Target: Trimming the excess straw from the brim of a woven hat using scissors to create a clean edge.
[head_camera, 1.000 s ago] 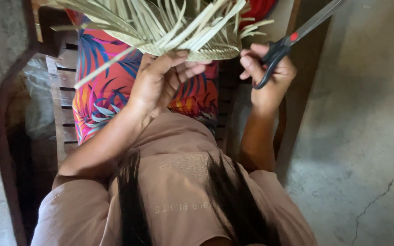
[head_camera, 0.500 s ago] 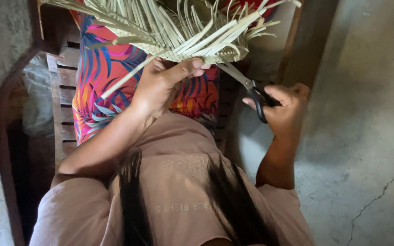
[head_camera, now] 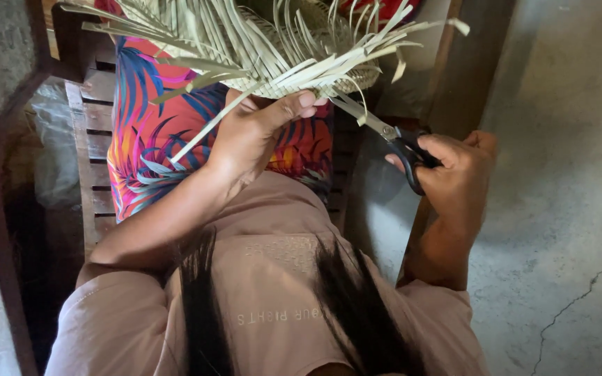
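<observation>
My left hand (head_camera: 256, 132) grips the lower edge of a woven palm-leaf piece (head_camera: 280, 52) whose loose pale strips fan out in all directions. My right hand (head_camera: 454, 174) holds black-handled scissors (head_camera: 402, 143), fingers through the loops. The metal blades point up and left and reach the strips at the weave's right lower edge, just beside my left thumb. Whether a strip lies between the blades is not clear.
I sit on a wooden slatted chair (head_camera: 92, 139) over bright patterned fabric (head_camera: 144, 139) of orange, pink and blue. A beige shirt and long dark hair fill the foreground. Grey concrete floor (head_camera: 566, 209) with a crack lies to the right.
My right hand has come down from beside the weave and turned the scissors, whose blades now point up-left into the strips. The left hand has kept its hold on the weave.
</observation>
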